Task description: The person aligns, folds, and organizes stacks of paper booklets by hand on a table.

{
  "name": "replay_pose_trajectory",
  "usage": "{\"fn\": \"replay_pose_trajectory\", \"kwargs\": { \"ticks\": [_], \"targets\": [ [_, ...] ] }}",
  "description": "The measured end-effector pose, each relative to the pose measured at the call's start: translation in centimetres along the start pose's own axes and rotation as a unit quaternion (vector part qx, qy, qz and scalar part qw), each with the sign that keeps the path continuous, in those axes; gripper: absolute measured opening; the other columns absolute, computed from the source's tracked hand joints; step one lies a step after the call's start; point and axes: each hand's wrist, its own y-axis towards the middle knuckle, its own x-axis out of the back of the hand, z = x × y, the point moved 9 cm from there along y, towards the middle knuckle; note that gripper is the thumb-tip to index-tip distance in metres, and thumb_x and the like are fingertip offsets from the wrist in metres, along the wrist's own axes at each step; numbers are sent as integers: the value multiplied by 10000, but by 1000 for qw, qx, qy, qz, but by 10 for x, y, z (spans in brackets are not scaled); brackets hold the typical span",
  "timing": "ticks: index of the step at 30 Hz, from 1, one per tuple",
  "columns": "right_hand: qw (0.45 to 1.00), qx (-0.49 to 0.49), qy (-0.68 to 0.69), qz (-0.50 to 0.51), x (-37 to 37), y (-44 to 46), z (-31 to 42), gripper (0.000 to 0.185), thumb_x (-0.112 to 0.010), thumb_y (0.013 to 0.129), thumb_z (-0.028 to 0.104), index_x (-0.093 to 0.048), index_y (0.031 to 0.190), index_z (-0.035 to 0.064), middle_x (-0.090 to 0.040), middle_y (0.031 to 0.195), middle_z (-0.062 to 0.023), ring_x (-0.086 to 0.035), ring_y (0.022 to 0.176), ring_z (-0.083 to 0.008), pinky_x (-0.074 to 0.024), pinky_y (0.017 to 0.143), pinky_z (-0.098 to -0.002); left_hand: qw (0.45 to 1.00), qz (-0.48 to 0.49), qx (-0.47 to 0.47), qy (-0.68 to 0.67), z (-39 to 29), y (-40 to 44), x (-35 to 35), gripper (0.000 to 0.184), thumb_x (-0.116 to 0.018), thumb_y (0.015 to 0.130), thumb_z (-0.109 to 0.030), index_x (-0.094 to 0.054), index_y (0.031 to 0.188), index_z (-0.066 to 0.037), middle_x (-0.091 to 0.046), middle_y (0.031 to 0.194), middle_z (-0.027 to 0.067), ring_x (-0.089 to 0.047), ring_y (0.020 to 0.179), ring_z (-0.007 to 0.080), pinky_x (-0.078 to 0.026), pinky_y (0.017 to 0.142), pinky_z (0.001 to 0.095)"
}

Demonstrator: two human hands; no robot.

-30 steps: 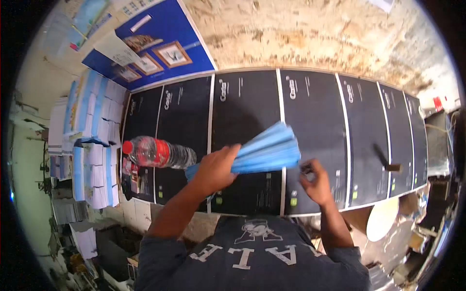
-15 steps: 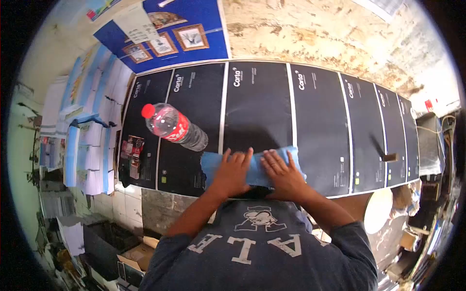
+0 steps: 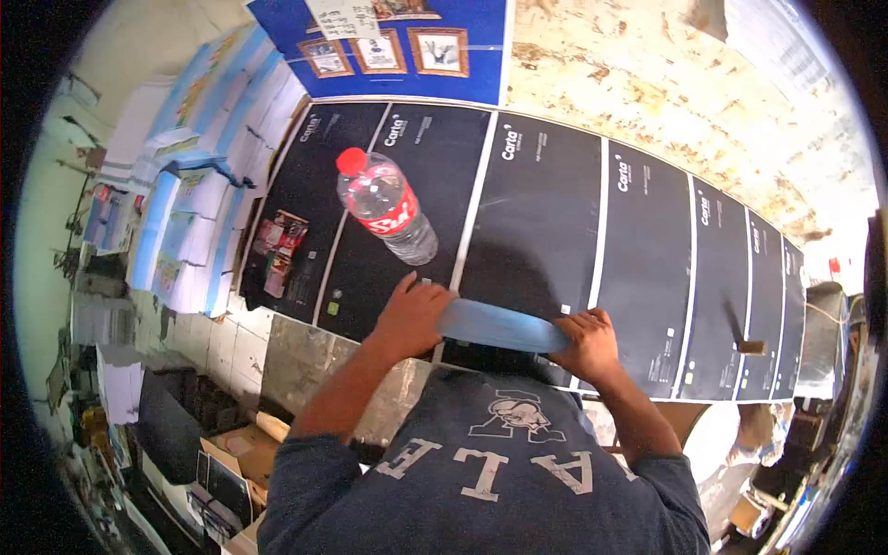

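Observation:
A light blue bundle [image 3: 501,326] is stretched between my two hands, low over the near edge of the black tabletop [image 3: 536,222]. My left hand [image 3: 412,314] grips its left end with the fingers wrapped round it. At the right end, my right hand [image 3: 588,342] is closed on it too. The bundle is smeared by motion, so its separate layers cannot be made out. A clear bottle with a red cap and red label [image 3: 390,208] stands on the table beyond my left hand.
Stacks of paper with blue edges [image 3: 190,231] rise at the left. Small red packets [image 3: 280,242] lie on the table's left part, and a small brown block [image 3: 751,348] on its right. Behind are a blue board [image 3: 398,79] and a wall. An open cardboard box [image 3: 242,455] is at lower left.
The fanned blue bundle, first in my left hand alone, was pressed flat under both hands and is now gripped at both ends. The view has shifted, and the bottle appears further right.

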Motion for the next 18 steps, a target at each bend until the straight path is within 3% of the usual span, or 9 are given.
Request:
{"fn": "replay_pose_trajectory", "kwargs": {
  "ticks": [2,4,6,8,12,15,16,17,18],
  "targets": [
    [1000,19,4,0,-7,-7,3,578,-881,623,404,-688,1094,132,-715,1025,-48,-668,1025,-227,-410,1049,-465,993,-11,-57,-103,19,-24,-11,498,-824,669,-190,-689,1146,-144,-688,1037,70,-654,1034,267,-416,1029,458],
    [1000,-18,-15,18,-4,-1,3,611,-886,611,420,-685,1107,124,-714,1025,-49,-666,1036,-226,-402,1062,-467,995,-25,-28,-93,31,-23,-18,506,-824,667,-183,-692,1155,-153,-691,1045,51,-656,1042,251,-401,1027,466],
    [1000,11,-22,-5,4,-1,9,629,-882,618,409,-682,1132,107,-705,1059,-77,-654,1055,-264,-393,1075,-490,998,-26,-25,-54,27,-28,-17,511,-826,657,-201,-696,1151,-170,-691,1032,26,-656,1039,232,-396,1012,446],
    [999,10,-45,-26,24,-10,13,641,-893,588,320,-683,1148,89,-696,1063,-135,-651,1019,-343,-425,1049,-486,998,-28,-32,-56,30,-31,-16,524,-837,647,-235,-698,1151,-185,-690,1038,9,-655,1039,217,-396,989,419],
    [995,-65,71,21,3,-49,-50,722,-868,607,143,-593,1264,29,-641,1185,-166,-615,1049,-393,-480,983,-444,997,-3,-8,-72,35,-27,-22,542,-830,647,-282,-690,1163,-190,-697,1048,35,-660,991,237,-415,978,459],
    [993,-35,110,30,-10,-51,-61,778,-847,629,107,-524,1330,11,-626,1233,-155,-622,1101,-341,-474,983,-412,995,-17,-14,-100,35,-26,-15,516,-826,651,-292,-699,1138,-179,-695,1072,43,-654,1018,261,-430,952,470],
    [993,-29,113,22,-12,-54,-58,778,-847,629,107,-524,1330,11,-626,1233,-155,-622,1101,-341,-474,983,-412,990,-7,4,-138,40,-25,-24,623,-840,661,-271,-644,1243,-170,-689,1115,59,-648,1069,270,-423,995,469],
    [959,-85,270,2,-14,-61,-63,840,-844,645,113,-473,1391,9,-600,1305,-165,-596,1170,-341,-449,1031,-431,984,1,22,-175,47,-25,-31,734,-855,671,-251,-589,1349,-162,-684,1158,75,-642,1120,280,-416,1038,468],
    [898,-134,419,-13,-21,-70,-73,902,-840,661,119,-421,1452,7,-574,1376,-175,-569,1239,-341,-424,1078,-450,986,-7,25,-167,48,-33,-35,734,-855,671,-251,-589,1349,-162,-684,1158,75,-642,1120,280,-416,1038,468]
  ]
}}
